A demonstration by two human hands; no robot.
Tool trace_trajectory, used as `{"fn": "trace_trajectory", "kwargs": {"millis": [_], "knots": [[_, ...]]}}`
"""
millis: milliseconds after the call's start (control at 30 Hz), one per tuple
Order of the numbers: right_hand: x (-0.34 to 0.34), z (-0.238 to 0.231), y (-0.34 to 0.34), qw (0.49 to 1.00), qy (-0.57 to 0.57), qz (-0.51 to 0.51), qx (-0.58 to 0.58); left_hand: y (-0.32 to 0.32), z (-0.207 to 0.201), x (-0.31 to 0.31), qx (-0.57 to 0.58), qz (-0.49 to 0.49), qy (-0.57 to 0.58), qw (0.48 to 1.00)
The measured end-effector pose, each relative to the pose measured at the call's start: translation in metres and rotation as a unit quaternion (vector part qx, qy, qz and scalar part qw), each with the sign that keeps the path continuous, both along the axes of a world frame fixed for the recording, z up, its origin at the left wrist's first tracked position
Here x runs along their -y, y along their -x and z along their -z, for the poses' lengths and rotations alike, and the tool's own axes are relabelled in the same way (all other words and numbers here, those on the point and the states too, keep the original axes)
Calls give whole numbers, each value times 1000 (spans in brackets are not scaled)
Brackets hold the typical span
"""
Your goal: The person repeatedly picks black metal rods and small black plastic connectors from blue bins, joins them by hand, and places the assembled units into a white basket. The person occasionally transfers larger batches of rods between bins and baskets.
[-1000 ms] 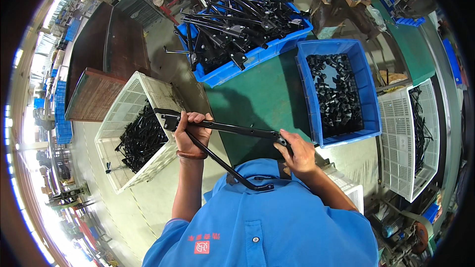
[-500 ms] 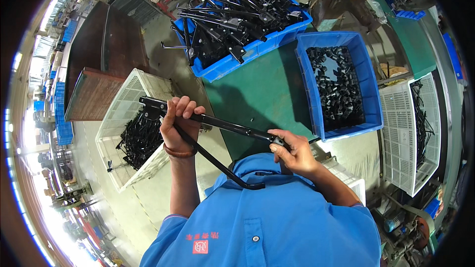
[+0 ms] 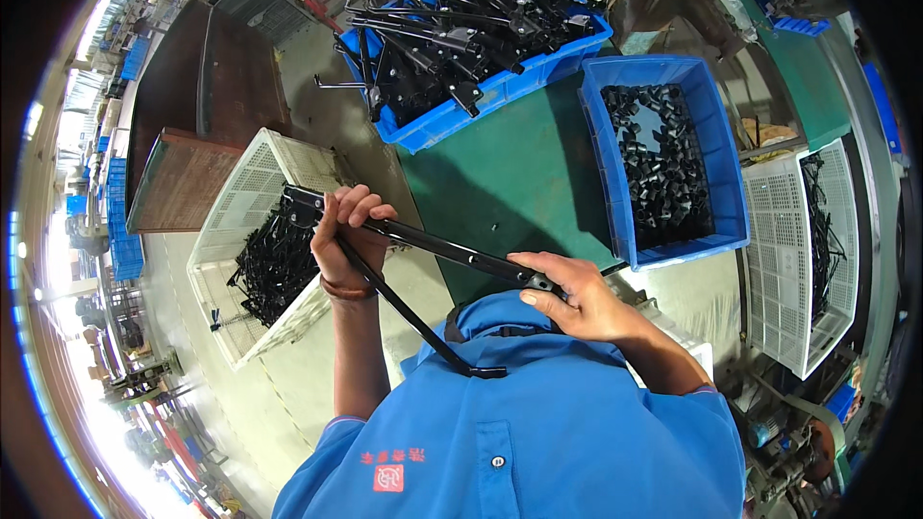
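The left hand (image 3: 351, 231) is closed, its fingers curled over a long black tube (image 3: 442, 248) close to one end, where a blocky black fitting (image 3: 304, 204) juts out past the knuckles. A thinner black rod (image 3: 409, 317) runs down from beneath the same hand and bends at its lower end, in front of the blue shirt (image 3: 538, 442); the palm hides how rod and tube join. The right hand (image 3: 577, 298) is partly closed, thumb on one side and fingers on the other, pinching the tube's far end. The tube is thus held up between both hands, slanting down to the right, before the wearer's chest. A brown band (image 3: 348, 290) circles the left wrist.

Beyond the hands lies a green counter (image 3: 519, 163). At its far side stands a blue bin (image 3: 538, 85) heaped with black rods and brackets (image 3: 461, 29), several poking over the rim. To the right sits a second blue bin (image 3: 710, 154), holding a layer of short black pieces (image 3: 663, 163).

Further out, a white mesh crate (image 3: 226, 202) on the left contains thin dark parts (image 3: 274, 269), and another white crate (image 3: 779, 279) stands at the far right. Dark brown panels (image 3: 240, 77) rise behind the left crate.
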State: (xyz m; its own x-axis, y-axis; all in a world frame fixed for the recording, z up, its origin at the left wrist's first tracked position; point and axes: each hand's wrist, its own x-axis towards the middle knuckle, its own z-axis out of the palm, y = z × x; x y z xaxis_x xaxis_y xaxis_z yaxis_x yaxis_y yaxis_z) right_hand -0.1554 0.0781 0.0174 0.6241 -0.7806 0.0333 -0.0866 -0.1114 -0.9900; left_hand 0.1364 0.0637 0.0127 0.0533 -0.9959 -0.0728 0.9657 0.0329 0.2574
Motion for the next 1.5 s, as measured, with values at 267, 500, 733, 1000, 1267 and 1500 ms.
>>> {"fn": "trace_trajectory", "kwargs": {"millis": [267, 500, 733, 1000, 1267, 1500], "knots": [[-15, 23, -8, 966, -245, 1, 79, 0, -9, 5, 65, 9, 26, 997], [4, 20, -11, 986, -129, 99, 46, 17, -17, 10, 82, -35, 100, 991], [73, -34, 63, 984, -64, 49, 159, -21, -21, -18, 461, 378, 254, 762], [55, -30, -2, 979, 71, -182, -56, 63, -28, -16, 372, 566, 9, 736], [43, -17, 34, 993, -30, -114, -27, 69, -13, -30, 411, 466, -82, 780], [29, -8, 34, 971, -224, -12, 85, 73, -20, -31, 410, 493, -58, 765]]}}
